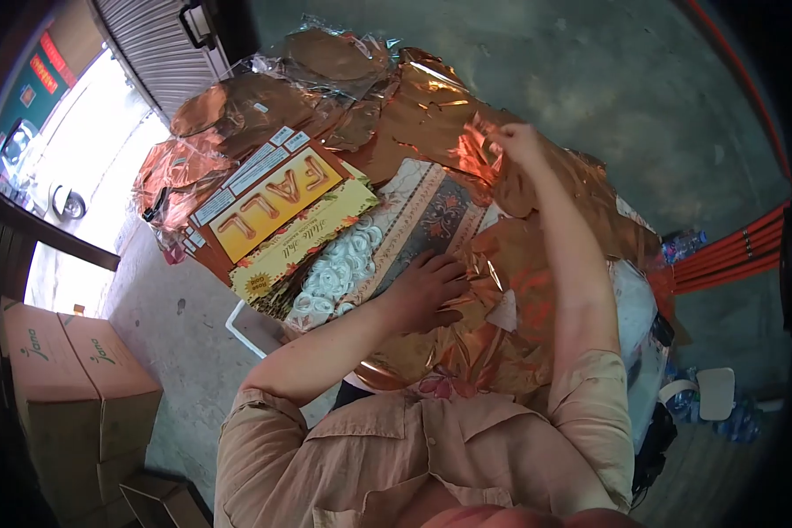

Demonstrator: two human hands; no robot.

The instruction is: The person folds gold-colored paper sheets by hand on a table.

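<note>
My left hand (429, 292) lies on the patterned cloth and the copper foil near me, its fingers spread and nothing gripped. Farther off to the right, my right hand (515, 143) has its fingers pinched at the edge of a shiny copper foil sheet (480, 151). More crumpled copper foil (524, 251) covers the right side of the table. Left of my left hand are white rosette-like rings (341, 268), beside a stack of yellow "Hello Fall" cards (312, 231) and a "FALL" package (277, 204).
Clear plastic with copper foil pieces (264, 101) lies at the back left. Cardboard boxes (79, 378) stand at the lower left. Orange tubes (735, 251) and water bottles (682, 246) are at the right. An open doorway (97, 132) is at the upper left.
</note>
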